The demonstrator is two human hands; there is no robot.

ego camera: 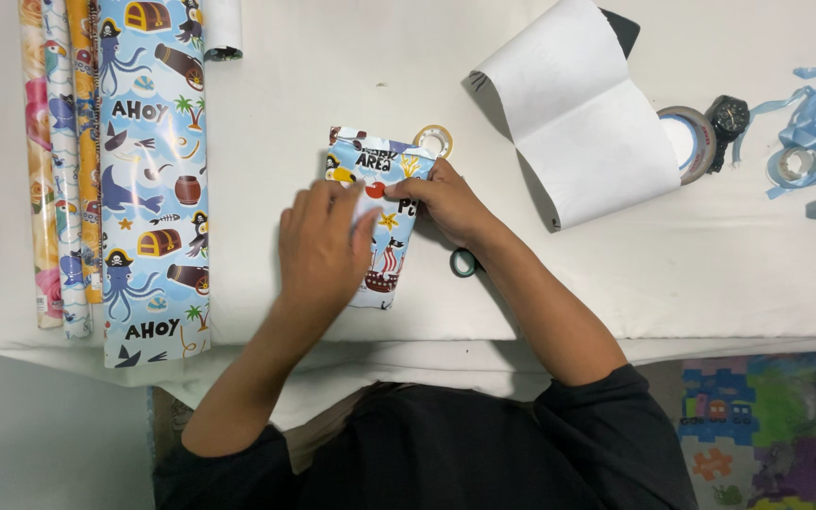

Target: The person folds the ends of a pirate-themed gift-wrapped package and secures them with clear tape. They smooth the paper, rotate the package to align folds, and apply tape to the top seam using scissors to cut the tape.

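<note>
1. We see one package, the parcel [380,222], lying mid-table under both hands. It is a flat oblong wrapped in light blue paper with cartoon pirate pictures in red, yellow, brown and black.
2. Our left hand [318,250] lies flat on its lower half; our right hand [446,203] presses its upper right edge.
3. No labels, signs or screens show, as far as we can tell.
</note>
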